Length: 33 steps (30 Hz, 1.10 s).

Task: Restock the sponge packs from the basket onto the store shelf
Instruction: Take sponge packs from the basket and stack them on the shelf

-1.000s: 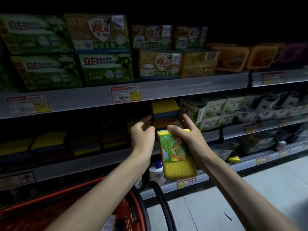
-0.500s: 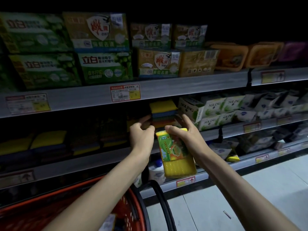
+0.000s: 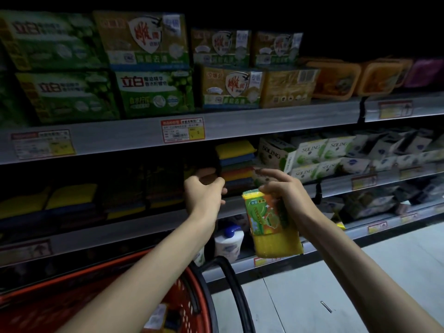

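The fingers (image 3: 274,187) of the right hand (image 3: 286,193) were seen curled round the top end of the sponge pack (image 3: 274,229) and clamped on it, while the forefinger was stretched out loose toward the stacked sponges (image 3: 236,162) lying on the shelf (image 3: 144,224). The pack was held upright in the air, below and just to the right of that stack, with its printed wrapper turned to the camera and its yellow lower end hanging free. The fingers (image 3: 219,183) of the left hand (image 3: 204,192) were loosely curled, with nothing seen between them, just below and to the left of the stack, near its front edge. A red basket (image 3: 185,294) with a black handle was set well below the stack and to its left; what remained inside it could not be made out. The pack was judged light and soft, a foam block that would give under a squeeze. Its film sheath was thought likely to be slippery, and nothing in it was thought fragile. It was judged best taken across its narrow sides near the middle, or propped under its lower end by the free hand. That way it could be laid flat on the stack without swinging or sliding out of the grasp.
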Tool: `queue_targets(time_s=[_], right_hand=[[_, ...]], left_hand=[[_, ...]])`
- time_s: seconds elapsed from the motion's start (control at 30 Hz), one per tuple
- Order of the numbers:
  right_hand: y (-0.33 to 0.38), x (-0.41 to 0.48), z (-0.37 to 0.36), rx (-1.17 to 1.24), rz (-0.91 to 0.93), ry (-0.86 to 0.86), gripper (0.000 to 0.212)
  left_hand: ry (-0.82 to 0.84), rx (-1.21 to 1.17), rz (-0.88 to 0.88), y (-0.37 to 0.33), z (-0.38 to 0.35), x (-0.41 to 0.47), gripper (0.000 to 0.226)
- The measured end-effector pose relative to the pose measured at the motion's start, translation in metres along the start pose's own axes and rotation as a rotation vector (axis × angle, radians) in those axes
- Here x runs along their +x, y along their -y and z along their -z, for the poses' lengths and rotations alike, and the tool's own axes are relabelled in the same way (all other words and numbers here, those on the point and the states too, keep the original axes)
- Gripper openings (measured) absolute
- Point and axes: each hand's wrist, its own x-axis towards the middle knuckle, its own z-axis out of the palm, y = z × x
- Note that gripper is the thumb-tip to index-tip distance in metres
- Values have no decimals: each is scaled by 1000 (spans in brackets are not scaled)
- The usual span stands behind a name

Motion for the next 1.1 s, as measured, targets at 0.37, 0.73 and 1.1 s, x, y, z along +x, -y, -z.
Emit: queue_targets(time_s=[0.37, 0.73, 1.1], right_hand=[[5, 11, -21, -418, 51, -157, 62], [12, 11, -27, -319, 28, -118, 33], [8, 8, -24, -329, 28, -105, 61]], left_hand=[[-47, -67, 63, 7, -8, 6, 10], [-31, -57, -10, 7, -16, 4, 18], [16, -37, -44, 8, -14, 6, 23]])
